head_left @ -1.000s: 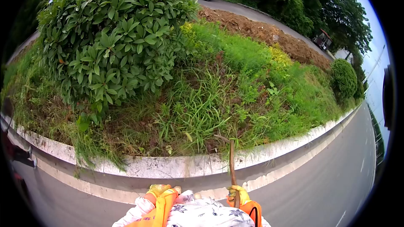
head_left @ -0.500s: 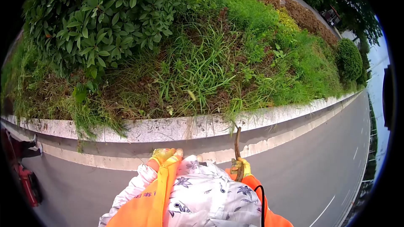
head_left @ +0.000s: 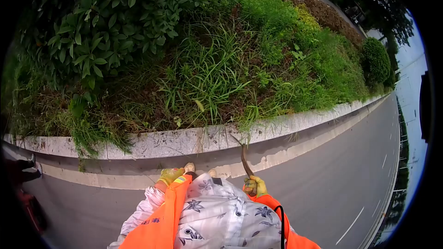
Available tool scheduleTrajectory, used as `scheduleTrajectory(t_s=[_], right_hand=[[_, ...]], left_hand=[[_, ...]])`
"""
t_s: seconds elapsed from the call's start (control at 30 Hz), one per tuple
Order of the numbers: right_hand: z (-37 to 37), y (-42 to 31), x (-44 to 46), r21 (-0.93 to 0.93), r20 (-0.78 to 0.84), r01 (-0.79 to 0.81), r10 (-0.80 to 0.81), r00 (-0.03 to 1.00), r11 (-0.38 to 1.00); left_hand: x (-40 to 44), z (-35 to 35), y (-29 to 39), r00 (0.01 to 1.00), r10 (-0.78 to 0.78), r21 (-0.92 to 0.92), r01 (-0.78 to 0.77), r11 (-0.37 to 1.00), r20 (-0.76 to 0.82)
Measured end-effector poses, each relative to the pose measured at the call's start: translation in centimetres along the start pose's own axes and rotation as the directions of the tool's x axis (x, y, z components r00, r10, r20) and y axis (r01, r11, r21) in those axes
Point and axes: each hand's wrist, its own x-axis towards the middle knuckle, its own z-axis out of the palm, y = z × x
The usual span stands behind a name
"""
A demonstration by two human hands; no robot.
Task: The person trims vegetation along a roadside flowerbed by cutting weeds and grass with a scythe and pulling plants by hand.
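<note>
My right hand (head_left: 255,187), in a yellow and green work glove, is closed round the curved brown wooden handle of a sickle (head_left: 245,160). The tool points up and away, its thin dark tip in front of the pale curb (head_left: 203,141). My left hand (head_left: 170,175), also in a yellow glove, hangs near my left hip beside the orange vest (head_left: 168,205). Its fingers look loosely extended, and I see nothing in them.
Long grass and weeds (head_left: 212,76) grow behind the curb, with a leafy bush (head_left: 115,23) at left. My shoes (head_left: 189,167) are on the roadside by the curb. A person's legs (head_left: 30,169) and a red vehicle (head_left: 32,207) are at far left. Grey road (head_left: 323,184) stretches right.
The view has shifted slightly. The sickle's upper end has swung left and now leans left, where before it stood nearly upright. My left hand has moved a little left and down.
</note>
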Motion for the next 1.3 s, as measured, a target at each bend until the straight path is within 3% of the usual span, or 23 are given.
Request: scheduleTrajectory(t_s=[0.03, 0.07, 0.1, 0.13, 0.2, 0.27, 0.33, 0.4, 0.47, 0.53, 0.57, 0.63, 0.7, 0.77, 0.83, 0.9, 0.97, 1.03, 1.13, 1.3], right_hand=[[0.3, 0.3, 0.3, -0.157, -0.1, 0.066, -0.083, 0.992, 0.985], [0.1, -0.1, 0.6, -0.079, -0.162, 0.028, -0.04, 0.986, 0.997], [1.5, 0.1, -0.2, 0.117, -0.153, -0.002, 0.02, 0.988, 0.993], [0.8, 1.6, -1.4, 0.136, -0.169, -0.025, 0.049, 0.984, 0.99], [2.1, -0.8, 1.3, -0.005, -0.111, -0.025, 0.024, 0.993, 1.0], [3.4, 0.2, 0.6, -0.211, -0.21, 0.025, -0.07, 0.975, 0.977], [2.8, 0.4, 0.9, -0.196, -0.217, -0.034, -0.01, 0.976, 0.98], [3.4, -0.1, 1.7, -0.21, -0.231, -0.005, -0.045, 0.972, 0.978], [1.9, -0.2, 2.9, -0.133, -0.09, -0.083, 0.072, 0.993, 0.988], [1.1, -0.3, 3.7, -0.109, -0.064, -0.091, 0.084, 0.994, 0.99], [0.9, -0.4, 3.8, -0.096, -0.038, -0.113, 0.11, 0.993, 0.989], [1.1, -0.5, 3.5, -0.056, 0.01, -0.126, 0.127, 0.992, 0.99], [1.7, -0.6, 2.9, -0.182, -0.126, -0.062, 0.039, 0.991, 0.981], [2.3, -0.6, 2.2, -0.227, -0.156, -0.042, 0.006, 0.988, 0.973], [1.5, -0.8, 2.5, -0.287, -0.18, -0.032, -0.022, 0.983, 0.957], [-0.2, -1.3, 3.3, -0.108, -0.117, -0.127, 0.115, 0.987, 0.986], [0.8, -1.3, 2.5, -0.072, -0.144, -0.09, 0.079, 0.986, 0.993], [1.9, -1.0, 1.1, -0.273, -0.229, -0.057, -0.007, 0.973, 0.96], [2.5, -0.6, 0.6, -0.3, -0.221, -0.001, -0.069, 0.973, 0.954], [1.7, -0.1, 1.6, -0.215, -0.198, 0.093, -0.136, 0.971, 0.972]], left_hand=[[0.3, 0.2, -0.2, 0.999, -0.017, 0.016, 0.017, 1.0, 0.028], [0.2, 0.8, -0.3, 0.998, -0.022, 0.028, 0.02, 0.999, 0.065], [0.0, 1.3, -0.5, 0.994, -0.016, 0.044, 0.011, 0.999, 0.107], [-0.2, 1.4, -0.5, 0.99, -0.007, 0.06, -0.002, 0.998, 0.138], [1.4, 1.4, -1.6, 0.991, 0.001, 0.086, -0.013, 0.996, 0.135], [2.0, 2.4, -2.6, 0.989, 0.008, 0.107, -0.025, 0.994, 0.151], [1.4, 0.4, -1.7, 0.983, 0.038, 0.121, -0.06, 0.991, 0.18], [1.2, -3.6, 1.2, 0.996, 0.081, -0.041, -0.082, 0.996, -0.029], [-0.1, -7.1, 3.9, 0.971, 0.087, -0.207, -0.135, 0.969, -0.224], [-0.4, -10.9, 4.1, 0.925, 0.062, -0.385, -0.216, 0.897, -0.374], [-1.3, -14.4, 5.4, 0.92, -0.023, -0.506, -0.193, 0.841, -0.39], [-3.8, -19.9, 6.8, 0.804, -0.111, -0.584, -0.321, 0.745, -0.584], [-7.1, -25.0, 8.3, 0.566, -0.102, -0.463, -0.542, 0.701, -0.818], [-12.0, -29.1, 10.7, 0.237, -0.066, -0.212, -0.67, 0.712, -0.969], [-16.5, -32.4, 13.0, -0.086, 0.111, 0.14, -0.61, 0.78, -0.99], [-18.8, -33.7, 15.1, -0.248, 0.274, 0.366, -0.523, 0.77, -0.929], [-19.4, -34.0, 16.9, -0.289, 0.373, 0.471, -0.487, 0.736, -0.882], [-18.8, -33.6, 18.4, -0.283, 0.434, 0.518, -0.476, 0.711, -0.856], [-17.6, -32.7, 19.7, -0.252, 0.458, 0.519, -0.509, 0.687, -0.853], [-16.1, -31.9, 21.1, -0.233, 0.469, 0.51, -0.566, 0.647, -0.852]])
